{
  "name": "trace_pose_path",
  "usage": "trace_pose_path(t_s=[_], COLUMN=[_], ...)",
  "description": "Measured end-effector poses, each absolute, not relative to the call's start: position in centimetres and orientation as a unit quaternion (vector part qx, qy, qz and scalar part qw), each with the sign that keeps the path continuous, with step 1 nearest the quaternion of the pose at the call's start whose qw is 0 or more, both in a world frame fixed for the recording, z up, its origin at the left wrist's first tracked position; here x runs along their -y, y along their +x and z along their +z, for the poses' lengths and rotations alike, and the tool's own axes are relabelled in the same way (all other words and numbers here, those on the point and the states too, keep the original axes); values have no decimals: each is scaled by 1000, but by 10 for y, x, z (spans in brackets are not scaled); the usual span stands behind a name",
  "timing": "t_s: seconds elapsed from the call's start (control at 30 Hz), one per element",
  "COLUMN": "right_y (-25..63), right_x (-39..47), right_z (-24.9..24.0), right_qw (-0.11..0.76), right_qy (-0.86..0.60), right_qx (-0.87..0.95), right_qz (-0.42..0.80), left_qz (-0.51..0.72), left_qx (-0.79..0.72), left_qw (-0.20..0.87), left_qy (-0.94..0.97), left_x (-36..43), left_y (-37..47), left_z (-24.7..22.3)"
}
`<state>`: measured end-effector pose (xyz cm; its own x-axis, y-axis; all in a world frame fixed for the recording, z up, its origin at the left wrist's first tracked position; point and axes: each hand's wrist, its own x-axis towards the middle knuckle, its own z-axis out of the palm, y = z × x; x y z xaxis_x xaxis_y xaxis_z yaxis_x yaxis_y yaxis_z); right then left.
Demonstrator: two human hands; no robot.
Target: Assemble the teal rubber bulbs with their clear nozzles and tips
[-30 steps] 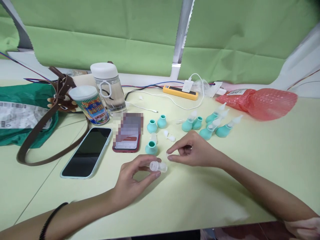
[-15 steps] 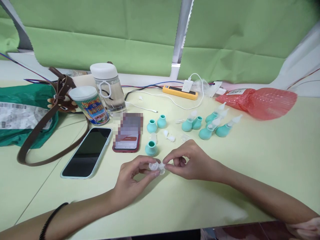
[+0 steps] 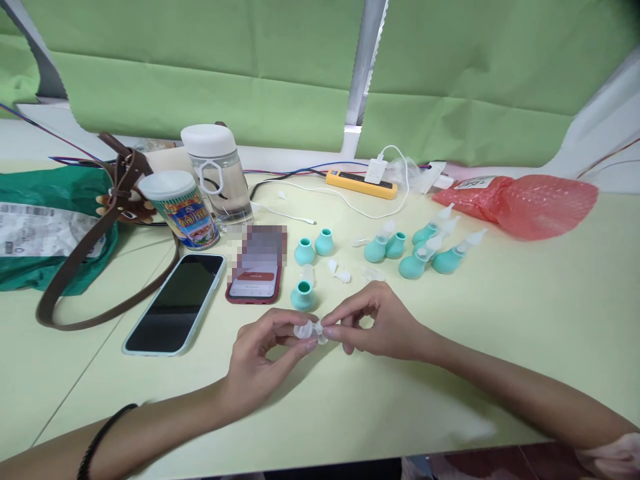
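Between thumb and fingers, my left hand [image 3: 267, 353] grips a small clear plastic piece [image 3: 303, 331]. My right hand [image 3: 377, 321] is pinched at that piece's right end, its fingertips hiding part of it. Just beyond sits an open-necked teal rubber bulb [image 3: 303, 297], with a translucent part [image 3: 307, 273] lying behind it. Farther back stand two more open bulbs, one [image 3: 304, 252] beside the other [image 3: 325, 243]. To the right is a group of teal bulbs, several fitted with clear pointed nozzles [image 3: 470, 241]. White plastic scraps [image 3: 340, 272] lie in the middle.
Left of my hands lie a dark-screened phone [image 3: 175, 303] and a red-cased phone [image 3: 254, 267]. Behind them stand a noodle cup [image 3: 187, 217] and a water bottle [image 3: 227, 180]. A yellow power strip [image 3: 360, 184], white cable and red bubble-wrap bag [image 3: 540, 207] line the back.
My right fingers have shifted slightly left, closer onto the clear piece, and its right end is more covered. The left hand has barely moved. The things on the table stay put.
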<state>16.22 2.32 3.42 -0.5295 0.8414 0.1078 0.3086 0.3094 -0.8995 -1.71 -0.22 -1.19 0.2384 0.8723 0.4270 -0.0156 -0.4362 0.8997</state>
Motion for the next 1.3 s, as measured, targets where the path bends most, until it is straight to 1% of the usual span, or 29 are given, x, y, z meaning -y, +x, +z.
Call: trace_pose_path(t_s=[0.13, 0.23, 0.3, 0.43, 0.5, 0.67, 0.8, 0.93, 1.03, 1.1, 1.2, 1.3], right_y=[159, 158, 157, 156, 156, 157, 156, 158, 165, 171, 176, 175], right_x=[-25, -28, -30, -29, -27, -20, -19, -26, -40, -49, -57, -56], right_z=[27, 20, 18, 18, 19, 16, 15, 20, 27, 31, 32, 29], right_qw=[362, 386, 364, 264, 242, 270, 265, 260, 292, 304, 298, 316], right_qy=[-371, -363, -370, -356, -346, -352, -345, -337, -337, -322, -296, -303], right_qx=[698, 605, 543, 522, 539, 565, 588, 595, 591, 579, 566, 575], right_qz=[494, 595, 660, 729, 729, 696, 681, 682, 672, 684, 710, 691], left_qz=[548, 557, 562, 561, 553, 548, 521, 523, 538, 503, 373, 275], left_qx=[-316, -291, -271, -239, -232, -212, -222, -234, -246, -309, -411, -466], left_qw=[391, 353, 322, 250, 237, 280, 298, 250, 185, 145, 99, 36], left_qy=[668, 693, 712, 753, 764, 759, 768, 781, 785, 794, 826, 840], left_x=[2, 2, 1, -2, -2, 1, 2, -2, -11, -18, -28, -33], left_y=[-17, -17, -18, -19, -20, -20, -20, -25, -27, -27, -24, -22], left_z=[-12, -10, -9, -5, -3, -6, -9, -8, -2, 0, 1, -2])
